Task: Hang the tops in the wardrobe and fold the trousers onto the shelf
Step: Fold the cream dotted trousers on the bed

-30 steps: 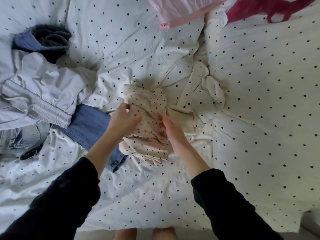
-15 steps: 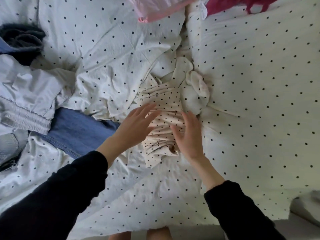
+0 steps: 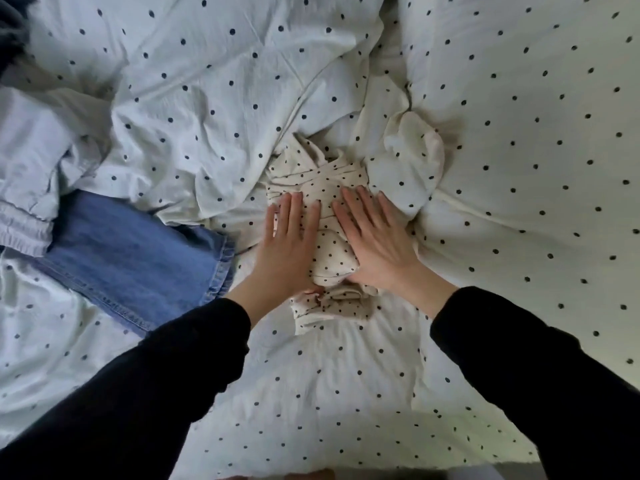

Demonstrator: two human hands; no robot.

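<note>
A cream garment with small dark dots point(image 3: 327, 247) lies folded into a small bundle in the middle of the bed. My left hand point(image 3: 289, 244) lies flat on its left side, fingers straight. Flat on its right side rests my right hand point(image 3: 375, 240), fingers spread. Both hands press the bundle down into the duvet. Blue jeans point(image 3: 135, 258) lie spread out to the left. A pale grey-blue garment with an elastic waistband point(image 3: 27, 181) lies on the jeans at the far left.
The bed is covered by a rumpled white duvet with dark dots point(image 3: 519, 168). A dark garment point(image 3: 10, 32) shows at the top left corner. The bed's near edge runs along the bottom of the view.
My hands let go of the cream garment's edges and now lie flat on the folded bundle. The view has moved closer and to the right.
</note>
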